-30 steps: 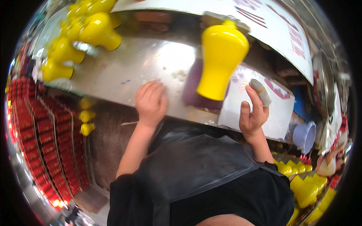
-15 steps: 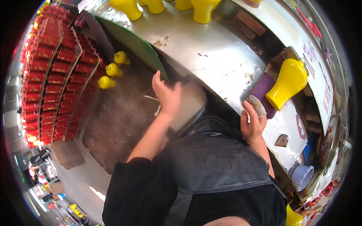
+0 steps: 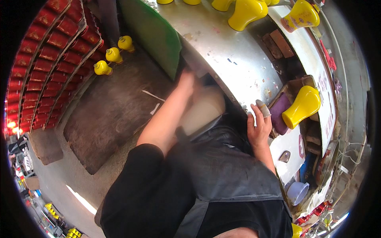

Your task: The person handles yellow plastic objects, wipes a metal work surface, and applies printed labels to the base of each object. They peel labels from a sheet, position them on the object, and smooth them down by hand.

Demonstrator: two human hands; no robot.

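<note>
My left hand (image 3: 186, 81) reaches down beside the metal table's edge, close to the green panel (image 3: 158, 39). Its fingers are blurred and partly hidden, so I cannot tell what they touch. My right hand (image 3: 260, 129) rests at the edge of the metal table (image 3: 238, 59), fingers apart and holding nothing. A grey-white wrap (image 3: 262, 109) covers one of its fingertips. Just beyond that hand, a glossy yellow vase (image 3: 303, 107) lies tilted next to a purple pad (image 3: 280, 113). More yellow vases (image 3: 247, 15) stand along the table's far end.
Three yellow vases (image 3: 114, 55) stand on the dark floor board (image 3: 107, 111) at left. Stacked red cylinders (image 3: 47, 63) rise beyond them. A patterned yellow vase (image 3: 303, 16) is at far right. Near my right arm are a dark flat piece (image 3: 284, 156) and a pale blue cup (image 3: 297, 192).
My left hand has gone from raised above the floor board to down beside the table edge. The whole view has shifted. My right hand stays at the table edge.
</note>
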